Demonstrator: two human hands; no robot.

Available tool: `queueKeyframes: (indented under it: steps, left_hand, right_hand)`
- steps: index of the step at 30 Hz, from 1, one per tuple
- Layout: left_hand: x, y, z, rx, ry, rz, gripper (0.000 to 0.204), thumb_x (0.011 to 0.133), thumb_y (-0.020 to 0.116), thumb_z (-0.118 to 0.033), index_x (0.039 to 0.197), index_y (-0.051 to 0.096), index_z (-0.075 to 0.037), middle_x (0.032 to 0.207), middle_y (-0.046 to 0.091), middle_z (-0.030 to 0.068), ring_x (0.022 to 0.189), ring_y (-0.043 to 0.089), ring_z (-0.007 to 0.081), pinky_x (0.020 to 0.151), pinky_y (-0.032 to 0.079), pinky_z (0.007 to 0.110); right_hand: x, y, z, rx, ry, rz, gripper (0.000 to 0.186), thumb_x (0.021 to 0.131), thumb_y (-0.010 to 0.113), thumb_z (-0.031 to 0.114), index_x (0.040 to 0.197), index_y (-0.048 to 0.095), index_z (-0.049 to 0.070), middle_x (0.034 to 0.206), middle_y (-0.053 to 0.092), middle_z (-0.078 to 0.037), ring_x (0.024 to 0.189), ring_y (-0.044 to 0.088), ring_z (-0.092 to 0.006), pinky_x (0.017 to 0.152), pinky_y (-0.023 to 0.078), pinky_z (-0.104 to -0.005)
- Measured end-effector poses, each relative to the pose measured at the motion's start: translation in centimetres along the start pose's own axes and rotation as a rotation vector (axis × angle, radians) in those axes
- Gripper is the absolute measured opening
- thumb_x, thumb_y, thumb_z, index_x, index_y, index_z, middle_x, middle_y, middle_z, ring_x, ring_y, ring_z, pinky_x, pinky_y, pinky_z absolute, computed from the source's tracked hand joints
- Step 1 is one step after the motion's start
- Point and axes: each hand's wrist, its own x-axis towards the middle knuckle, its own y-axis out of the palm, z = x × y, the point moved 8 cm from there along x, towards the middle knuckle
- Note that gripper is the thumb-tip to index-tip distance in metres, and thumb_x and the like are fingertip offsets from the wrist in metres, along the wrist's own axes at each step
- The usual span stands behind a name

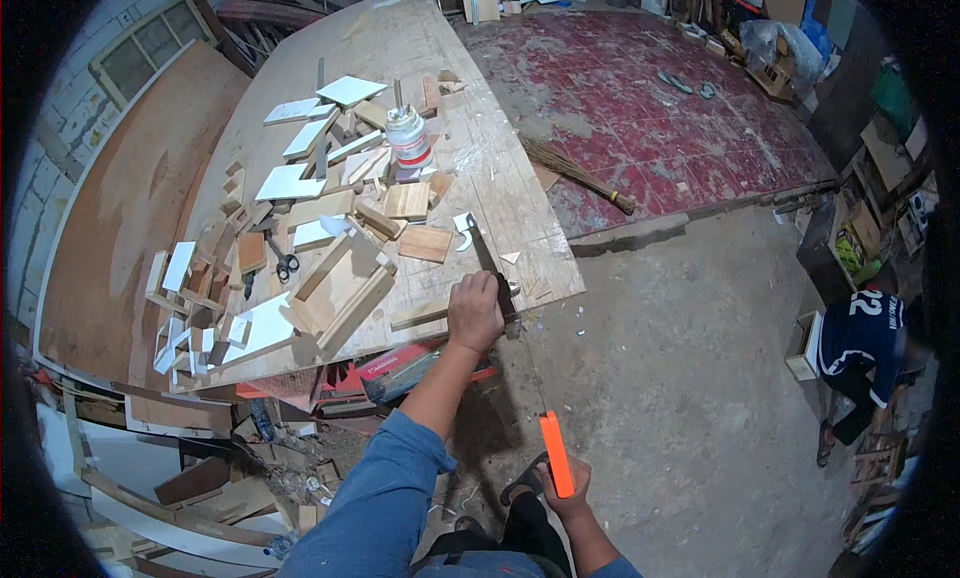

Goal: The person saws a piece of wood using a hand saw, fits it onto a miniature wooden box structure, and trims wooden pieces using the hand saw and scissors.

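An orange saw handle (556,456) is in my right hand (570,488), its fingers closed around it. The handsaw's thin blade (533,363) runs up from it toward the table's near right corner. My left hand (476,313) is closed over a narrow wooden strip (420,313) at the table edge, pressing it down close to the blade. A long dark shape (484,243) extends beyond my left fingers; whether it is blade or shadow, I cannot tell. Left of my left hand lies a wooden tray-like piece (340,290), and beyond it a square wood block (425,244).
Wood offcuts, white panels (290,182), scissors (286,263) and a glue jar (407,138) crowd the wooden table (500,158). A broom (580,176) lies on the red floor (640,108). At the far right another person (862,338) crouches. Scrap wood (205,483) is piled at lower left.
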Motion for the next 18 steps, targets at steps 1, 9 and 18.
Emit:
queueKeyframes:
  steps: [1,9,18]
  left_hand:
    - [-0.1,0.1,0.1,0.001,0.000,0.016,0.025,0.067,0.058,-0.006,0.092,0.055,-0.003,0.097,0.054,0.0102,0.090,0.052,0.0289,0.075,0.042,0.040]
    - [0.0,-0.2,0.1,0.005,0.025,-0.037,0.025,0.067,0.058,-0.006,0.092,0.056,-0.003,0.097,0.055,0.0104,0.089,0.053,0.0282,0.074,0.042,0.040]
    - [0.4,-0.1,0.3,-0.071,-0.036,-0.003,0.022,0.069,0.057,-0.005,0.091,0.057,-0.004,0.095,0.055,0.0102,0.091,0.053,0.0288,0.075,0.042,0.040]
  right_hand:
    - [0.1,0.0,0.2,0.024,-0.006,-0.016,0.017,0.078,0.070,0.010,0.070,0.057,0.002,0.060,0.056,-0.011,0.051,0.058,-0.0293,0.048,0.045,-0.0367]
    - [0.4,-0.3,-0.2,-0.040,0.052,0.034,0.015,0.080,0.069,0.012,0.073,0.059,0.003,0.060,0.056,-0.011,0.052,0.059,-0.0293,0.049,0.046,-0.0362]
    - [3.6,-1.2,6.0,-0.001,0.150,0.040,0.019,0.083,0.067,0.017,0.074,0.060,0.002,0.060,0.055,-0.013,0.052,0.057,-0.0309,0.050,0.045,-0.0364]
